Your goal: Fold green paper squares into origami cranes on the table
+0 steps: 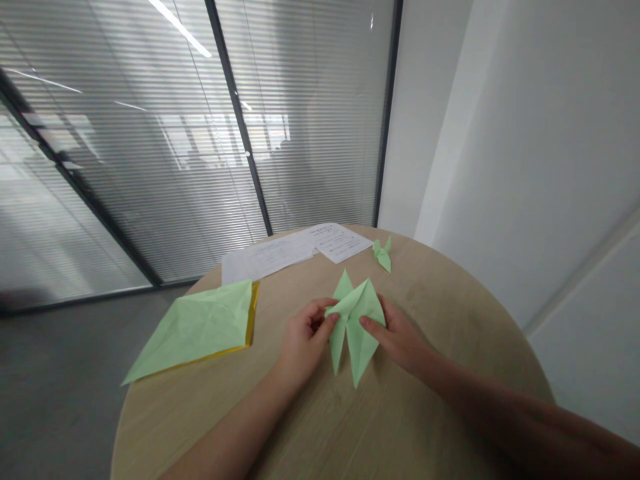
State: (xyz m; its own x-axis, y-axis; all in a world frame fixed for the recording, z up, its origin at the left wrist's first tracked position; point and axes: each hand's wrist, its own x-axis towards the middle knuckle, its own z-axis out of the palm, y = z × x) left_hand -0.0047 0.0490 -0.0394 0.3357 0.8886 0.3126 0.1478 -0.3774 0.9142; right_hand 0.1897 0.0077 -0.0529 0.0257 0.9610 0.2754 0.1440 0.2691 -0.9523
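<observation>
A light green folded paper (364, 313) with several pointed flaps is held up over the table, between both hands. My left hand (306, 337) pinches its left side, thumb in front and fingers behind. On the right, my right hand (397, 333) grips the other side, its thumb pressed on the front face and its fingers hidden behind the paper. Two long points hang downward, and two more point up and away from me. Farther off to the right lies a small finished-looking green origami figure (383, 255), apart from both hands.
The round wooden table (450, 313) has white printed sheets (270, 255) along its far edge. At the left, a creased green paper sheet (200, 323) lies over something yellow (251, 313) and overhangs the table edge. Glass panels with blinds and a white wall stand beyond.
</observation>
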